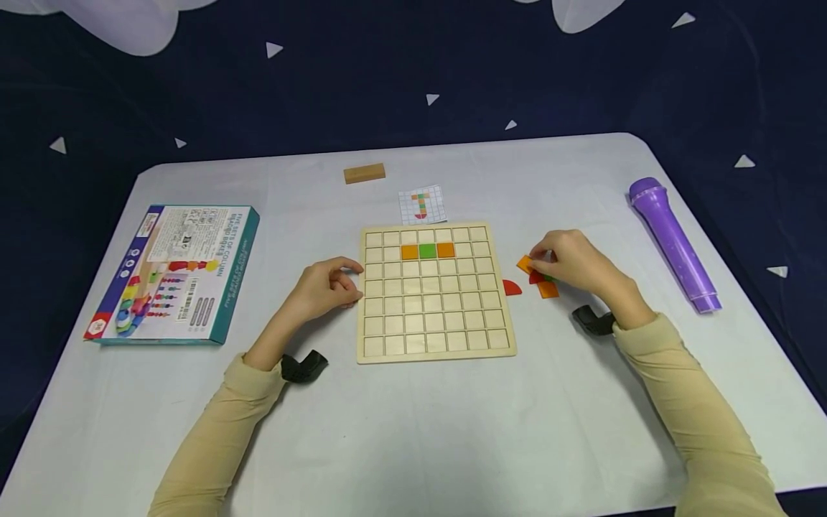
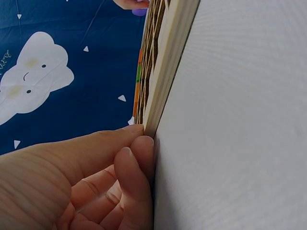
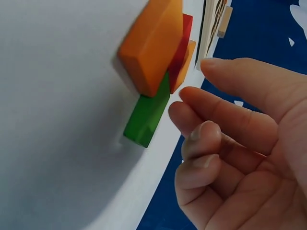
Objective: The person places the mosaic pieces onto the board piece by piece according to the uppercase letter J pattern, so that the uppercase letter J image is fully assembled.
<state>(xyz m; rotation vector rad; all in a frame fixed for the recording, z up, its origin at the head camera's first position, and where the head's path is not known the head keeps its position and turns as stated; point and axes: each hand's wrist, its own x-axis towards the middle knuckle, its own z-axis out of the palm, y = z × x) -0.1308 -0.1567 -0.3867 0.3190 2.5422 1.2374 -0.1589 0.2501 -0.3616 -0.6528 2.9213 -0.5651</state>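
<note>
A wooden grid board [image 1: 431, 304] lies flat in the middle of the table. One of its upper rows holds an orange, a green [image 1: 428, 250] and an orange square. My left hand [image 1: 321, 289] touches the board's left edge with thumb and forefinger; the left wrist view shows both tips against the rim, the other fingers bent. Right of the board, my right hand [image 1: 571, 260] hovers over a small cluster of orange [image 3: 151, 45], red [image 3: 184, 48] and green [image 3: 147, 117] pieces. Its thumb and forefinger stand apart beside them. A red rounded piece [image 1: 512, 288] lies close to the board.
Behind the board lie a card with a coloured grid picture [image 1: 422, 205] and a short wooden block [image 1: 365, 174]. A printed toy box [image 1: 177, 273] sits at the left, a purple tube with a thicker head [image 1: 675, 244] at the right. Black devices [image 1: 304, 367] hang under both wrists.
</note>
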